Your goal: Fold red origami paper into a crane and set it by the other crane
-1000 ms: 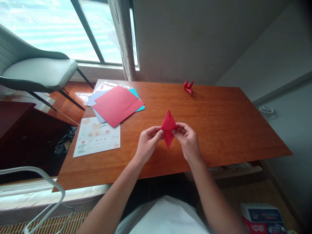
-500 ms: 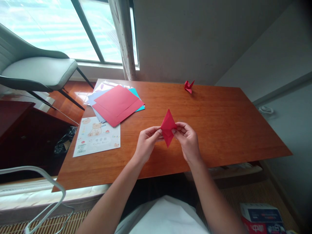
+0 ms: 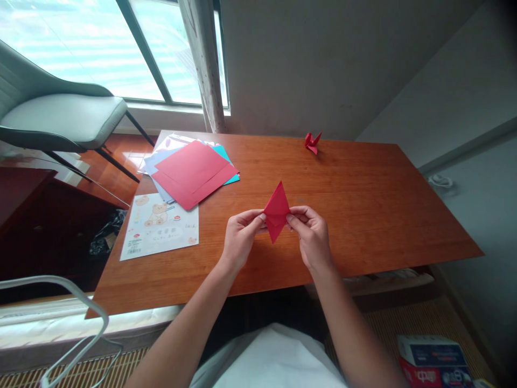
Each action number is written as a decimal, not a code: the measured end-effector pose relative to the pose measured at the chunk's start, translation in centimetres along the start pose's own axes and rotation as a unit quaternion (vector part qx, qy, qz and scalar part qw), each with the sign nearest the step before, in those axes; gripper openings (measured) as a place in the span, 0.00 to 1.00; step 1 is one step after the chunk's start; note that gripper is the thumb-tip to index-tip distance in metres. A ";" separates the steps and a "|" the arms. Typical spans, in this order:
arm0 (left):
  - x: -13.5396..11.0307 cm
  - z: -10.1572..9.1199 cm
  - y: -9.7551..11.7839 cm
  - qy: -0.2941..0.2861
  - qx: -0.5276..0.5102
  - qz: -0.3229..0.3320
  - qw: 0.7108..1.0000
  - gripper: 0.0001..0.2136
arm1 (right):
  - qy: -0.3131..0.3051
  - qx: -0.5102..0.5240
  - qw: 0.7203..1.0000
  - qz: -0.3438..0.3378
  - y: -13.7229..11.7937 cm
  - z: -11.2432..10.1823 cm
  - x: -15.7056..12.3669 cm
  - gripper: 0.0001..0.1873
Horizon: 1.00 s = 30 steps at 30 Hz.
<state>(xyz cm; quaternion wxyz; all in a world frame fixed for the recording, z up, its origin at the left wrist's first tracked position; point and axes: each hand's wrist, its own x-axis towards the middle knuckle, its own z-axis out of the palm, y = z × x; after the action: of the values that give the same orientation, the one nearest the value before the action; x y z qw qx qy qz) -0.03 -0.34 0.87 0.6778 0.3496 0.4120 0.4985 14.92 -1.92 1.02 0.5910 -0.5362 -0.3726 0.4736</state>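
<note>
Between my two hands is a piece of folded red paper (image 3: 277,211), diamond-shaped, with a crease across its middle and one point up, one down. My left hand (image 3: 241,233) pinches its left corner between thumb and fingers. At the right corner, my right hand (image 3: 312,231) pinches it the same way. Both hands are above the wooden table (image 3: 363,210), near its front edge. Farther back on the table stands a small red paper crane (image 3: 312,143).
Red paper sheets (image 3: 194,172) lie stacked over blue and pale ones at the table's back left. A white bear-print sheet (image 3: 161,229) lies in front of them. A pale chair (image 3: 68,116) stands beyond the left edge. Boxes (image 3: 434,358) sit at lower right.
The folded paper has tilted slightly, its lower point moving left. Its front now looks smoother, and my right thumb has shifted outward to the corner. Both hands keep their pinch.
</note>
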 end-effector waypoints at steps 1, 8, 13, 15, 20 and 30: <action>0.0 0.0 0.0 0.003 0.000 -0.001 1.000 0.14 | 0.005 -0.001 1.000 0.001 0.0 0.1 0.0 0.08; 0.0 0.0 -0.1 0.025 -0.011 -0.004 1.000 0.13 | 0.010 0.005 1.000 -0.010 0.8 0.4 0.1 0.07; 0.1 0.0 -0.3 0.021 0.003 0.013 1.000 0.15 | -0.007 -0.130 0.984 -0.119 0.2 0.1 0.3 0.10; 0.1 0.0 -0.4 0.014 0.019 0.018 1.000 0.15 | -0.013 -0.206 0.960 -0.190 -0.5 0.2 0.6 0.10; 0.2 -0.1 -0.5 0.012 0.034 0.016 0.999 0.14 | -0.052 -0.273 0.913 -0.299 -1.8 0.4 1.2 0.06; 0.1 -0.1 0.1 0.027 -0.042 -0.046 0.998 0.13 | -0.129 -0.368 0.807 -0.444 0.3 -1.3 -0.2 0.15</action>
<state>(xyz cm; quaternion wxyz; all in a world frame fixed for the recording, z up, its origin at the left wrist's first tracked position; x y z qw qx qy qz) -0.18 -0.21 0.90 0.7030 0.2880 0.4241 0.4929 16.02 -2.50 0.54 0.4418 -0.4235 -0.7892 0.0518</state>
